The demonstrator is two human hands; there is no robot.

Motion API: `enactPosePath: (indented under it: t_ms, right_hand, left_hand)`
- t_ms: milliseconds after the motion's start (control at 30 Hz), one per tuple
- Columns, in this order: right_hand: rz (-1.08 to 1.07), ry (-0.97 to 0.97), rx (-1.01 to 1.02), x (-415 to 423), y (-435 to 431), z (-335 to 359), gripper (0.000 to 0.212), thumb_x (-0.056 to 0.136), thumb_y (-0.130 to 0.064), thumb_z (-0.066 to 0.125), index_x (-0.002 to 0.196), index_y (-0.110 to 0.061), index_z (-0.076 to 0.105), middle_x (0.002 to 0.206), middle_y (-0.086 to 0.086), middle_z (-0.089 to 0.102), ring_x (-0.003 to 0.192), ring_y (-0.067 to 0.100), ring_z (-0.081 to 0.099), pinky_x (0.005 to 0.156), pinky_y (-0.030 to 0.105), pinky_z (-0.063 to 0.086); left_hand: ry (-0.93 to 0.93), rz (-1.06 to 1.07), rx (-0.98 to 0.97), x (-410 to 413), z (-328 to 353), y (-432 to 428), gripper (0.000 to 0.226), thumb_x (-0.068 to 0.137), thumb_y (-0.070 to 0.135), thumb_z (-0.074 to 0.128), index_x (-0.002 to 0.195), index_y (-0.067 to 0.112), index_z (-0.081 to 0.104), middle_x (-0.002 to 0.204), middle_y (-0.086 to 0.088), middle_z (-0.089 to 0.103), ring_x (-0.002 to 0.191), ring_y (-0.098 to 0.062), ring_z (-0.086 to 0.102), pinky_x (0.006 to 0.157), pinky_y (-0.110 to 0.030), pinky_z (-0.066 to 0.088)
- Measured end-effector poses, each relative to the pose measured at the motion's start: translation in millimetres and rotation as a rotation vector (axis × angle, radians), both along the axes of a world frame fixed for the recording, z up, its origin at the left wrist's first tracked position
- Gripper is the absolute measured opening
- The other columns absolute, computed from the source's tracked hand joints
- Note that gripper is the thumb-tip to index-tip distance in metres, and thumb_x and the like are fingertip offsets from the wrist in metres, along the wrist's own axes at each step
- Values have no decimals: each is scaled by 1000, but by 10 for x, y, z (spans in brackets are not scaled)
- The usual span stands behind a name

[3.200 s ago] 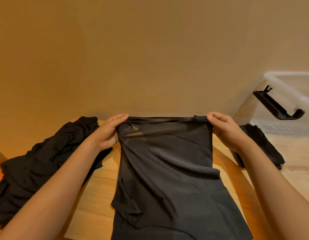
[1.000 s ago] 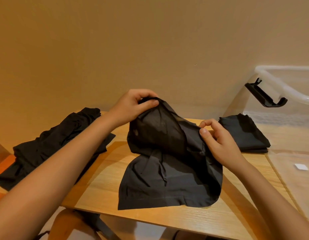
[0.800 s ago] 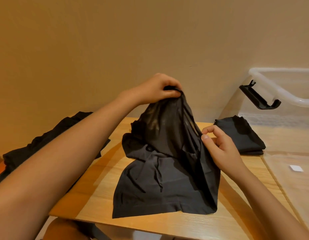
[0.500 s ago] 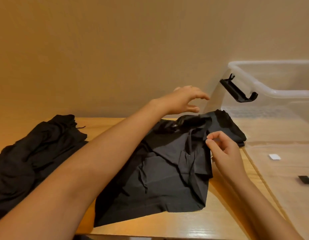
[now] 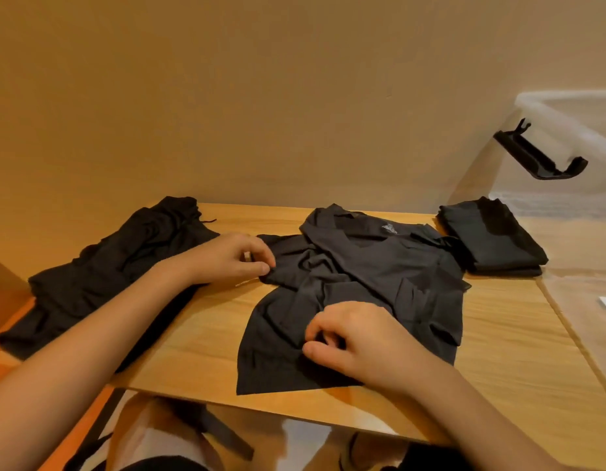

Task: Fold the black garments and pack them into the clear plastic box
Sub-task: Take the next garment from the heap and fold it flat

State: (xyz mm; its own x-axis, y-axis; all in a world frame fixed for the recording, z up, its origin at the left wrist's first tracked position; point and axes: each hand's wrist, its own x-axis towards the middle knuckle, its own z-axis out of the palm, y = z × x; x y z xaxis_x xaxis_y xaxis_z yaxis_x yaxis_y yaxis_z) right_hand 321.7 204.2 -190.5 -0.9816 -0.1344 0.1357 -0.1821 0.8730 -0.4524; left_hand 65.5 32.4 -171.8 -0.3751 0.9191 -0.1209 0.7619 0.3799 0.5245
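The blurred clear plastic box [image 5: 573,100] runs off the right edge; the black shirt [image 5: 379,266] bears an unreadable print [image 5: 389,228].

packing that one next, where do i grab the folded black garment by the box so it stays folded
Grip the folded garment at its near edge, where the stacked layers show, coming from the front with fingers under and thumb on top. It lies flat and squared beside the clear plastic box, so clamping all layers should probably keep the fold.
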Motion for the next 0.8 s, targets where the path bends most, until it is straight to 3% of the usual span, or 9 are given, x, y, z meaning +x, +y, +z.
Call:
enactPosePath:
  t_ms: [100,167,267,400,500,567,667,700,800]
  right_hand:
    - [96,16,67,-165,-285,-96,46,93,-66,51,128,-38,60,102,-17,52,99,2,46,78,29,47]
    - [148,28,145,-228,-349,-186,54,92,-68,51,134,-35,59,110,-12,52,102,7,45,83,30,45]
    - [180,46,149,-278,-391,-271,39,97,-58,53,126,-35,65,110,-11,54,98,6,43,83,28,44]
    - [137,92,70,-263,-382,-277,19,103,-44,49,112,-36,63,106,-17,57,92,0,42,83,27,42]
    - [86,78,-163,-158,-336,-175,9,107,-32,46,104,-31,54,92,-20,54,89,0,49,81,23,38]
    - [82,70,-362,-84,-285,-57,9,108,-29,46,104,-27,54,84,-16,54,78,8,54,71,20,37]
    - [44,119,-637,-54,-161,135,16,106,-36,46,104,-25,57,82,-5,57,71,14,54,64,32,44]
    - [30,138,-706,-56,-112,201,18,105,-35,46,104,-22,58,84,-1,59,73,18,55,65,34,45]
    - [-12,202,-872,-67,60,400,16,105,-27,47,107,-18,60,91,2,64,82,19,61,73,31,51]
  left_hand:
    - [-87,-7,5,56,-136,-302,27,93,34,71,119,38,71,121,22,64,112,-4,60,93,-27,49]
    - [-124,-34,27,107,-199,-362,37,90,36,74,127,40,68,128,21,60,115,-5,59,93,-22,46]
    - [-116,-43,29,145,-250,-415,39,90,38,74,127,45,66,127,23,54,114,1,52,86,-11,39]
    - [47,-95,55,183,-358,-414,28,91,47,69,119,50,69,121,20,50,121,-6,43,100,-25,37]
    - [52,-45,145,265,-389,-357,24,91,43,71,115,43,66,127,17,45,128,-6,39,104,-32,37]
    - [44,-24,176,313,-392,-279,40,90,42,72,127,38,55,141,18,40,137,-2,35,110,-33,38]
    - [67,-49,163,343,-389,-125,63,90,56,65,146,46,38,153,21,36,146,0,26,118,-41,31]
    - [82,-37,160,354,-378,-65,56,91,55,64,142,54,40,149,25,42,144,1,30,117,-46,32]
    - [170,32,207,318,-408,86,38,94,31,66,96,68,56,110,42,56,111,13,50,104,-55,38]
